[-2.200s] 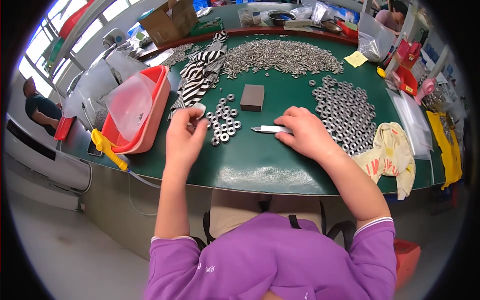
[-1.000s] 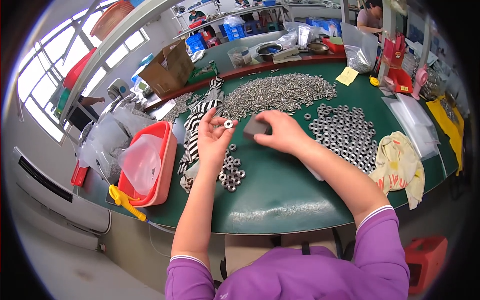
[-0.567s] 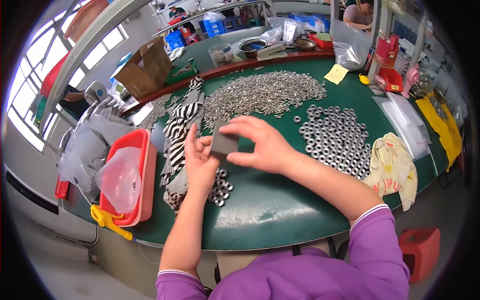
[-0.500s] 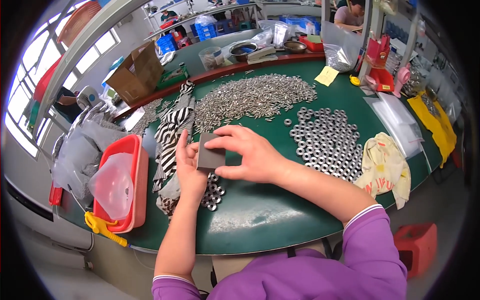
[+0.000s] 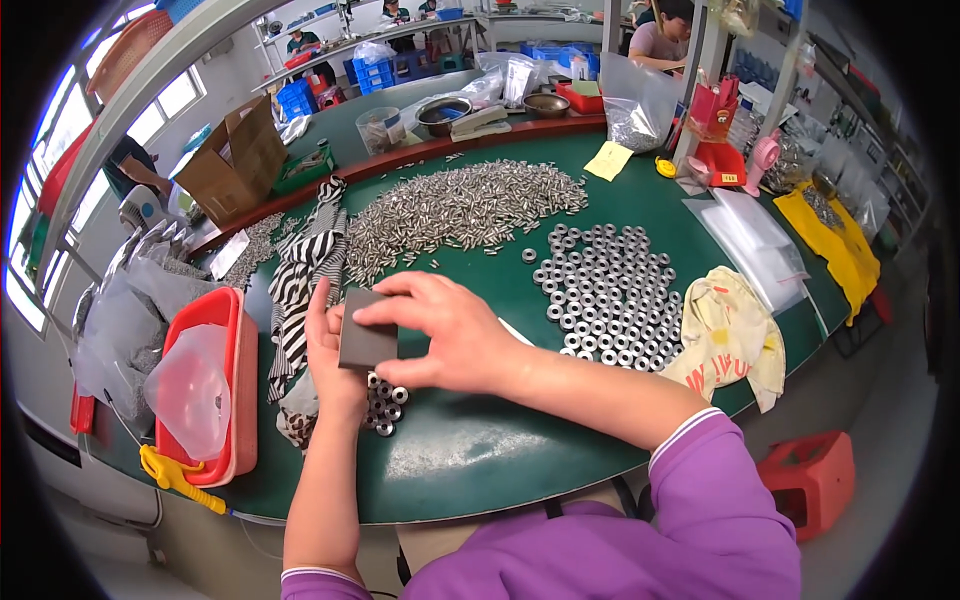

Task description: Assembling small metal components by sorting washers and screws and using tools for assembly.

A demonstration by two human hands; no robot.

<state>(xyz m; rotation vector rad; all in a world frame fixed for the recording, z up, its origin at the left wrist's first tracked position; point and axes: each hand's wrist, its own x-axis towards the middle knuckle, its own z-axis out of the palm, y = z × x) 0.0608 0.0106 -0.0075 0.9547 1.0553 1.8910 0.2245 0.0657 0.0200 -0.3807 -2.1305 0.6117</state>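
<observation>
A flat grey-brown rectangular block [image 5: 366, 342], like a sanding sponge, is held up above the green table between my two hands. My left hand [image 5: 330, 345] supports it from the left and beneath, fingers pointing up along its far side. My right hand [image 5: 440, 325] grips it with fingertips on its upper face and thumb at its near right edge. Just below my hands lies a small cluster of silver metal rings [image 5: 385, 408], partly covered by them. A larger spread of the same rings [image 5: 610, 290] lies to the right of my right hand.
A heap of small metal pins [image 5: 470, 205] covers the table's far middle. Striped cloth [image 5: 305, 265] lies left of my hands, beside a red basin [image 5: 242, 400] holding a plastic bag. A yellow air gun [image 5: 180, 478] hangs at the front left edge. A cream cloth [image 5: 735, 335] lies right.
The whole view has swung, so the table and things sit further left in the picture. Both hands keep the same hold on the block, with hardly any shift over the table.
</observation>
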